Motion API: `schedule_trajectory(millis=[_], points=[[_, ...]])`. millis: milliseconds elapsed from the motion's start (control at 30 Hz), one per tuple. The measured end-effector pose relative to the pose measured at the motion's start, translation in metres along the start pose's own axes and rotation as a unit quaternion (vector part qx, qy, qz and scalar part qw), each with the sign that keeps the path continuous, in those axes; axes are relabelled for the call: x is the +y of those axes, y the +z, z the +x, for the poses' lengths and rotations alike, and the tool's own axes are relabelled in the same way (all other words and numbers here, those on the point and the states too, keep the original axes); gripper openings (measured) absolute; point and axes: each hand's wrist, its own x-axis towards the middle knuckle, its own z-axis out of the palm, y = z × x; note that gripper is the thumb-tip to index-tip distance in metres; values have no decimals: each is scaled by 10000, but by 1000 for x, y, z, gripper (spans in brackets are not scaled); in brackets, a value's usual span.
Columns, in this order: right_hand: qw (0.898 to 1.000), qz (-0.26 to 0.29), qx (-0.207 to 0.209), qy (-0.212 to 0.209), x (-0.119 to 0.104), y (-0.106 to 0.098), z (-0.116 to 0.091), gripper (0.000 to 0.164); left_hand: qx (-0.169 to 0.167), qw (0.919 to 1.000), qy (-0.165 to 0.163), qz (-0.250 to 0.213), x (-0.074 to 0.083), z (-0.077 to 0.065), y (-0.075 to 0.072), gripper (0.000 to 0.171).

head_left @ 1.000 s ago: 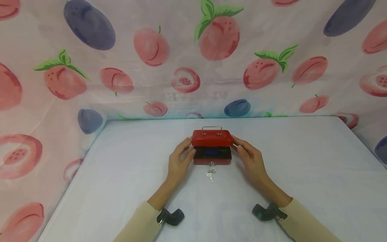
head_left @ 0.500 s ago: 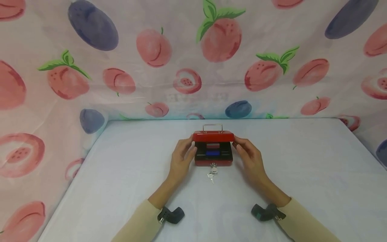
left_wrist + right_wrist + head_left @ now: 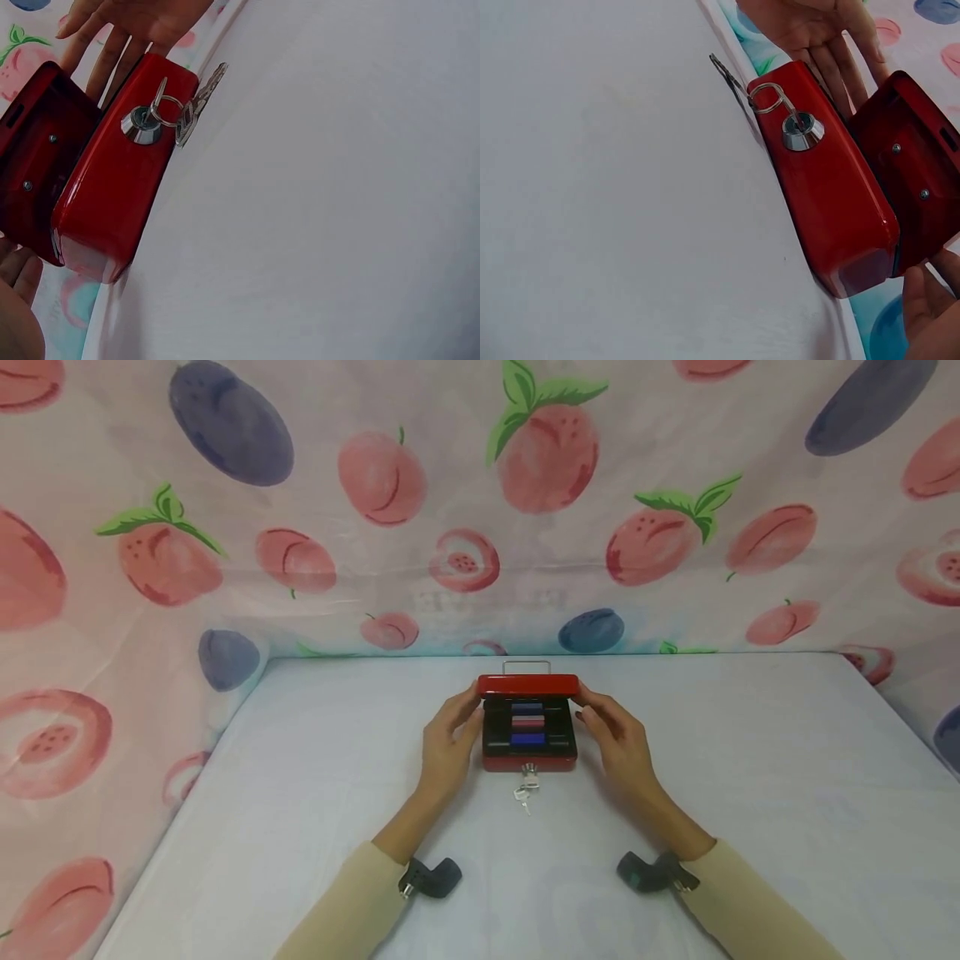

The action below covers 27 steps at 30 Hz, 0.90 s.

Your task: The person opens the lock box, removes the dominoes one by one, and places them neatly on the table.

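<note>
**Red box [image 3: 497,764] with its lid [image 3: 528,686] tilted up**

The box sits just below and right of the head view's centre, on a white table [image 3: 300,860]. Inside, coloured strips [image 3: 528,723] are too small to identify; the lid hides the lower ends of a wire handle [image 3: 527,662]. Keys [image 3: 206,96] hang at the front lock [image 3: 142,126]. The left hand [image 3: 445,756] and right hand [image 3: 625,753] touch the lid's ends, fingers loosely spread; each is cut off in its own wrist view.

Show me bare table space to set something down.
White table lies bare left of the left hand, right of the right hand, and between the sleeves, nearer than the keys. It's crowded around the red box, flanked by both hands.
</note>
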Motion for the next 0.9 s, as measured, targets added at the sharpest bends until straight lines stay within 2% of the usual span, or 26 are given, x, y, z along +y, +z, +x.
schedule_trajectory(millis=[133,333,433,533,633,767,900], points=[[9998,-150,70,143,-6,2,2,38,10,9999,54,-97,-2,2,0,43],[9982,-476,192,294,-8,3,5,41,-337,9994,-83,-71,-4,4,-1,52],[9960,-829,234,233,4,4,7,44,-429,9991,-49,8,-9,5,0,56],[9943,-1034,272,25,19,5,8,50,-417,9990,139,35,-27,7,3,59],[9929,-1108,244,-365,31,6,8,58,-403,9987,285,142,-45,9,5,61],[9899,-1186,196,-753,36,7,10,64,-440,9978,345,366,-49,12,5,63],[9883,-1291,97,-807,38,5,12,65,-451,9971,236,561,-49,13,5,66]])
